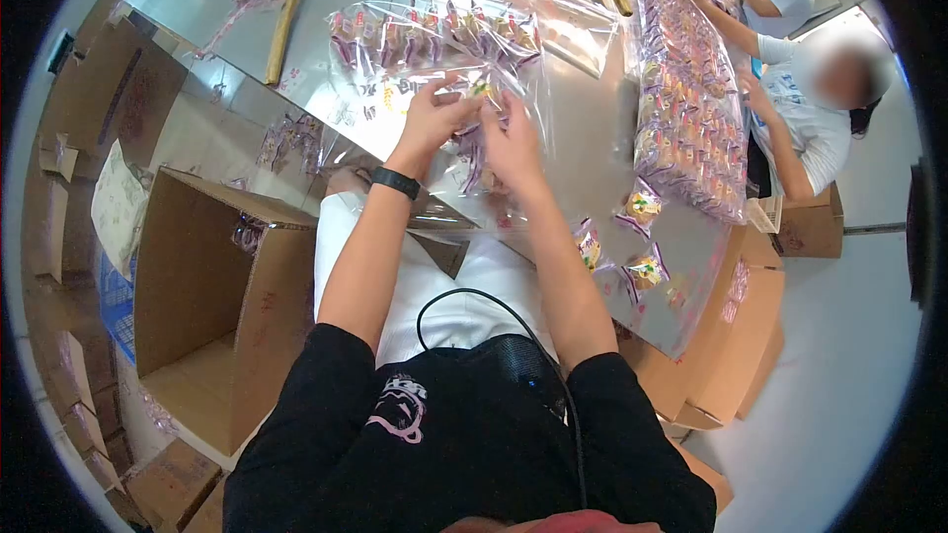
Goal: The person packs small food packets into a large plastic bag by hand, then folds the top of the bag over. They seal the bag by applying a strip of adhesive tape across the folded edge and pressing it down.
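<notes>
My left hand and my right hand meet over a large clear plastic bag on the metal table. Between their fingertips is a small wrapped snack packet with a green and yellow print, gripped from both sides. A row of similar purple-edged packets lies inside the far part of the bag. More packets show under and below my right hand, partly hidden by it. The bag's near end hangs over the table edge towards my lap.
A tall block of bagged packets stands on the right. Loose packets lie near the table's right corner. Wooden strips rest on the table. An open cardboard box stands at my left. Two people work across at the right.
</notes>
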### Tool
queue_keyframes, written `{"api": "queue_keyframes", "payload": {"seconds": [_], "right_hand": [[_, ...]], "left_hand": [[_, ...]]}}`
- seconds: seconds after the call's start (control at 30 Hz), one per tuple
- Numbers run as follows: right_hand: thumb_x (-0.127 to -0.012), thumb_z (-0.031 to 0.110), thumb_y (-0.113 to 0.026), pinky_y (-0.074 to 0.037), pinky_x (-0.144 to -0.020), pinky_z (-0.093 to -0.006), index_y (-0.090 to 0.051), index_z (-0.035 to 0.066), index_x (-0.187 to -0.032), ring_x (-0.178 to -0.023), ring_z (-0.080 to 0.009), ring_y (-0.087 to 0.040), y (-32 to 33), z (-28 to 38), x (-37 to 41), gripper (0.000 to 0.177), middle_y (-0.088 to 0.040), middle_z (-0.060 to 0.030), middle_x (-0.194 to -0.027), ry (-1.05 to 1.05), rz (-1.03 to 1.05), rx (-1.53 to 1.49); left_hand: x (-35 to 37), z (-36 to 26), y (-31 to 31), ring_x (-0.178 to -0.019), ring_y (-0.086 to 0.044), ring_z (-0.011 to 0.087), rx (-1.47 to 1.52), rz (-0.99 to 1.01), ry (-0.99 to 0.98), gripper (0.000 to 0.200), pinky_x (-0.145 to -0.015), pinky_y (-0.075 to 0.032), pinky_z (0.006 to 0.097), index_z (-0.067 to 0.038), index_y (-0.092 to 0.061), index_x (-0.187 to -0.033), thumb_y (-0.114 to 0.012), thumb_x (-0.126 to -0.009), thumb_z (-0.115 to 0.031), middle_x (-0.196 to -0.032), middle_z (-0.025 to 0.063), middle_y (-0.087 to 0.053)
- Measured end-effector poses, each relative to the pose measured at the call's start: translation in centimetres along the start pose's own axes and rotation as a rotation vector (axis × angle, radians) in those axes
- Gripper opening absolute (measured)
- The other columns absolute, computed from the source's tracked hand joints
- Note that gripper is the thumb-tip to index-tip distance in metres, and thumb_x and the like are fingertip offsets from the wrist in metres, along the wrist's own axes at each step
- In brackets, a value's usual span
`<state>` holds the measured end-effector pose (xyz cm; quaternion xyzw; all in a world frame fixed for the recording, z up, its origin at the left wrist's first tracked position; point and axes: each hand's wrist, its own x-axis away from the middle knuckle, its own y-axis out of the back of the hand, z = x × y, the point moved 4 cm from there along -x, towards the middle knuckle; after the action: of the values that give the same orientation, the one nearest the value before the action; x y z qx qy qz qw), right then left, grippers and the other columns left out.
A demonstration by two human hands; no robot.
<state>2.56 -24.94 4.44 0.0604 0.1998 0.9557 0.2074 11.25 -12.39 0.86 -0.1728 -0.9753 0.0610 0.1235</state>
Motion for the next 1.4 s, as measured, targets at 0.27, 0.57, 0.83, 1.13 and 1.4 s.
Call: {"api": "queue_keyframes", "payload": {"seconds": [0.27, 0.57, 0.83, 1.13, 1.4], "right_hand": [[-0.089, 0.019, -0.073, -0.036, -0.118, -0.0517, -0.034, -0.012, -0.150, -0.146, -0.0505, -0.034, 0.6, 2.0, 5.7, 0.079, -0.033, -0.0375, -0.156, 0.427, 0.031, 0.441], [-0.086, 0.011, -0.072, -0.040, -0.109, -0.0546, -0.044, -0.008, -0.142, -0.137, -0.0463, -0.046, -2.0, -1.9, -1.7, 0.065, -0.060, -0.0314, -0.130, 0.089, -0.384, -0.019], [-0.074, 0.008, -0.080, -0.040, -0.113, -0.0519, -0.050, 0.001, -0.143, -0.130, -0.0448, -0.051, -1.8, -2.1, -4.9, 0.075, -0.053, -0.0284, -0.142, 0.346, -0.240, 0.385], [-0.086, 0.019, -0.075, -0.039, -0.112, -0.0529, -0.052, 0.002, -0.142, -0.129, -0.0479, -0.050, -2.0, -1.9, -5.9, 0.063, -0.054, -0.0274, -0.140, 0.296, -0.320, -0.020], [-0.098, 0.026, -0.063, -0.039, -0.110, -0.0494, -0.041, -0.003, -0.142, -0.127, -0.0441, -0.051, -1.8, -3.6, -5.9, 0.057, -0.052, -0.0285, -0.139, -0.042, -0.624, -0.069]], "left_hand": [[0.8, -2.1, -0.9, -0.087, -0.071, 0.0229, -0.537, -0.253, -0.389, 0.065, -0.077, -0.059, 0.0353, 0.004, -0.061, -0.126, -0.090, -0.075, -0.025, -0.115, 0.0171, -0.067], [-1.7, -4.1, -3.3, -0.091, -0.072, 0.0273, -0.612, -0.077, -0.469, 0.027, -0.082, -0.057, 0.0394, 0.004, -0.073, -0.112, -0.058, -0.093, -0.009, -0.099, 0.0171, -0.075], [-3.3, -6.2, -3.7, -0.087, -0.068, 0.0426, -1.183, -0.115, -0.720, 0.030, -0.082, -0.054, 0.0491, 0.001, -0.072, -0.092, -0.062, -0.089, -0.028, -0.095, 0.0253, -0.071], [-4.6, -6.8, -5.8, -0.112, -0.065, 0.0402, -0.952, 0.229, -0.959, 0.035, -0.099, -0.049, 0.0492, -0.004, -0.071, -0.115, -0.062, -0.091, -0.027, -0.116, 0.0209, -0.071], [-9.2, -6.2, -6.4, -0.125, -0.057, 0.0401, -1.077, 0.373, -0.849, 0.035, -0.110, -0.040, 0.0528, -0.009, -0.070, -0.119, -0.056, -0.096, -0.031, -0.127, 0.0174, -0.066]]}}
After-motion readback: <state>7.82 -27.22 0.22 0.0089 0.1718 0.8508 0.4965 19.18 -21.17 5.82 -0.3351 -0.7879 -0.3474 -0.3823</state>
